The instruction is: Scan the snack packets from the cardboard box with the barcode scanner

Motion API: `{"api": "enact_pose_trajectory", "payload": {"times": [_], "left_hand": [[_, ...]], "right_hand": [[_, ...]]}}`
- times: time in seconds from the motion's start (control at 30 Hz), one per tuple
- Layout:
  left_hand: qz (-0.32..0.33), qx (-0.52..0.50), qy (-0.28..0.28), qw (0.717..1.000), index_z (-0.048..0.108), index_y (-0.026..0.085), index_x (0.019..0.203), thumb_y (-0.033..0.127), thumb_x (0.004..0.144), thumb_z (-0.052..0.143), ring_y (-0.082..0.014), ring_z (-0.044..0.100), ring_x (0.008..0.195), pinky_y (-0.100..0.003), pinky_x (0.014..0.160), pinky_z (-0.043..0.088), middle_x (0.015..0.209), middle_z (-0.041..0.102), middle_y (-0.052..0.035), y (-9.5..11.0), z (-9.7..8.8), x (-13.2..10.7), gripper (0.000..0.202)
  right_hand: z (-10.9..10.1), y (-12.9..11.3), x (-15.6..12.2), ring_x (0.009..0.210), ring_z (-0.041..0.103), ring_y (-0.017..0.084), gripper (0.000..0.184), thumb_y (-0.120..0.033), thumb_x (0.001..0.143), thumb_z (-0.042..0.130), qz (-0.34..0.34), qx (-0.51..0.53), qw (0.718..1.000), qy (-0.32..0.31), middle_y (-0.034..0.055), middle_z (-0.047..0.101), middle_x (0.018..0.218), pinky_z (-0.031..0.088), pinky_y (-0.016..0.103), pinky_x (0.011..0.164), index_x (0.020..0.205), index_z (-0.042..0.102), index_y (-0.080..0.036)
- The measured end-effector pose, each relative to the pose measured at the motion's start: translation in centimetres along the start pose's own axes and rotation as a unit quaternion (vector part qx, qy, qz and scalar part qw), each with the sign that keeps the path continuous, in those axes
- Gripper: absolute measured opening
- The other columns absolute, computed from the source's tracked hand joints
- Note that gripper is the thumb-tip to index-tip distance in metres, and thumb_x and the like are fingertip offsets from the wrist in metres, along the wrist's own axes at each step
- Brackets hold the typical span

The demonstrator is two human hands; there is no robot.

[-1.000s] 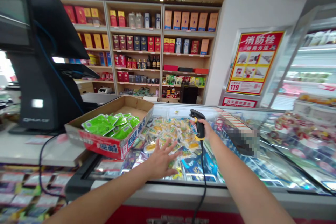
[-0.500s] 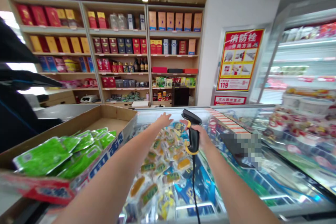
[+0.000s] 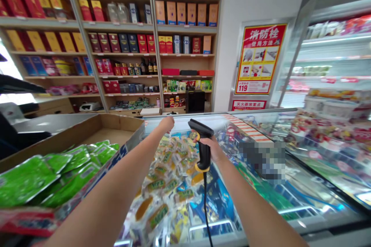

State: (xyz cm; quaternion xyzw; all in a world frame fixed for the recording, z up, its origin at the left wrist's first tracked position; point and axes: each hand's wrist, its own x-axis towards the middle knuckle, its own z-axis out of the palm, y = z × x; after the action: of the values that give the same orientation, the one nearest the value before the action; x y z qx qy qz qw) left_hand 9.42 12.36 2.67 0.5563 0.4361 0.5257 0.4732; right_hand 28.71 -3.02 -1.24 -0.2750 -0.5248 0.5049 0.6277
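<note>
My right hand [image 3: 213, 147] is wrapped round the grip of a black and yellow barcode scanner [image 3: 204, 152], whose head points forward and left. A black cord [image 3: 206, 208] hangs from its base. My left hand [image 3: 167, 124] reaches out over the far end of a chest freezer [image 3: 185, 117], with its fingers curled in. Whether anything is in those fingers is hidden. Below both hands lie many clear-wrapped ice pops [image 3: 158, 185] with yellow and green colouring. Blue packets [image 3: 222, 191] lie to their right, partly behind the cord and my right arm.
At my left stands an open cardboard box [image 3: 124, 123] of green packets [image 3: 72, 173]. A pixelated dark object [image 3: 262, 162] rests on the freezer at right, near a red-striped strip [image 3: 246, 127]. Shelves of boxes [image 3: 185, 27] and a red fire-hydrant poster [image 3: 261, 60] are behind.
The fingers of my left hand were spread and have curled in. Both hands and the scanner appear further left in the picture. The view has shifted to the right.
</note>
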Motion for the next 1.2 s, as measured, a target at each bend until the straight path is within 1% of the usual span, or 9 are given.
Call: {"api": "enact_pose_trajectory", "payload": {"times": [0.1,0.2,0.3,0.37,0.47,0.6,0.87,1.03,1.2], "left_hand": [[-0.082,-0.018,-0.013,0.996,0.06,0.014,0.086,0.011,0.073,0.066,-0.0166,0.063,0.05,-0.026,0.048,0.052,0.063,0.064,-0.0054,1.6,-3.5,-5.2,0.015],[-0.168,-0.168,-0.045,0.97,0.061,0.01,0.089,0.006,0.08,0.055,-0.017,0.069,0.065,-0.023,0.055,0.055,0.077,0.068,-0.011,2.5,-7.0,-11.2,0.012],[-0.23,-0.287,-0.059,0.928,0.06,0.009,0.093,0.005,0.083,0.051,-0.0184,0.07,0.077,-0.021,0.058,0.056,0.084,0.068,-0.0127,2.5,-9.4,-15.3,0.015],[-0.24,-0.322,-0.06,0.914,0.06,0.01,0.094,0.007,0.083,0.052,-0.0167,0.069,0.07,-0.018,0.048,0.052,0.083,0.068,-0.0115,2.0,-10.0,-16.5,0.014],[-0.185,-0.373,-0.034,0.908,0.058,0.012,0.087,0.013,0.085,0.053,-0.0088,0.057,0.048,-0.013,0.034,0.036,0.07,0.063,-0.0061,1.0,-9.9,-16.7,0.006],[-0.13,-0.424,-0.027,0.896,0.056,0.014,0.076,0.028,0.093,0.046,-0.0094,0.052,0.046,-0.016,0.037,0.038,0.063,0.058,-0.0052,-0.1,-9.3,-16.0,0.024],[-0.087,-0.463,0.03,0.882,0.059,0.011,0.075,0.003,0.081,0.061,-0.0094,0.062,0.062,-0.018,0.061,0.052,0.07,0.063,-0.0047,-1.6,-8.0,-15.1,0.01],[-0.071,-0.402,0.01,0.913,0.059,0.012,0.072,0.001,0.074,0.065,-0.0066,0.058,0.058,-0.014,0.051,0.045,0.073,0.066,-0.0034,-1.5,-7.8,-15.6,0.013],[-0.023,-0.329,0.064,0.942,0.06,0.013,0.071,0.016,0.074,0.071,-0.0073,0.053,0.05,-0.017,0.047,0.04,0.06,0.06,0.0008,-1.3,-7.8,-15.8,0.012]], "right_hand": [[-0.3,0.4,0.0,0.075,0.063,0.02,0.036,-0.028,0.063,0.064,-0.02,-0.012,1.0,0.0,0.0026,0.07,0.075,0.047,0.031,0.077,0.097,0.072,-0.019],[-0.1,0.4,-0.1,0.083,0.064,0.022,0.032,-0.028,0.062,0.066,-0.018,-0.041,0.999,0.006,0.0041,0.072,0.08,0.047,0.033,0.081,0.092,0.073,-0.019],[1.6,-0.4,-0.3,0.088,0.065,0.023,0.026,-0.027,0.06,0.067,-0.017,-0.045,0.998,0.027,0.0056,0.073,0.088,0.048,0.033,0.083,0.083,0.074,-0.019],[3.7,-1.4,-0.3,0.086,0.066,0.023,0.023,-0.027,0.059,0.069,0.001,-0.058,0.998,0.021,0.0066,0.073,0.087,0.049,0.034,0.081,0.079,0.073,-0.017],[7.3,-2.9,-0.5,0.079,0.068,0.023,0.025,-0.026,0.058,0.069,0.052,-0.072,0.996,-0.017,0.0082,0.073,0.083,0.053,0.032,0.069,0.081,0.073,-0.015],[10.0,-3.0,-1.2,0.05,0.061,0.016,0.025,-0.028,0.061,0.065,0.105,-0.063,0.991,-0.06,0.0053,0.068,0.062,0.049,0.028,0.049,0.08,0.07,-0.013],[8.1,-1.1,-2.3,0.039,0.055,0.015,0.036,-0.034,0.062,0.065,0.125,-0.131,0.978,-0.107,0.0018,0.061,0.045,0.041,0.025,0.041,0.088,0.069,-0.01],[7.6,-0.8,-2.3,0.04,0.055,0.015,0.031,-0.031,0.062,0.067,0.107,-0.152,0.971,-0.147,0.0015,0.062,0.047,0.043,0.026,0.042,0.086,0.069,-0.012],[7.2,-0.2,-2.3,0.04,0.055,0.015,0.028,-0.029,0.062,0.067,0.086,-0.149,0.973,-0.155,0.0025,0.066,0.058,0.044,0.027,0.042,0.086,0.067,-0.014]]}}
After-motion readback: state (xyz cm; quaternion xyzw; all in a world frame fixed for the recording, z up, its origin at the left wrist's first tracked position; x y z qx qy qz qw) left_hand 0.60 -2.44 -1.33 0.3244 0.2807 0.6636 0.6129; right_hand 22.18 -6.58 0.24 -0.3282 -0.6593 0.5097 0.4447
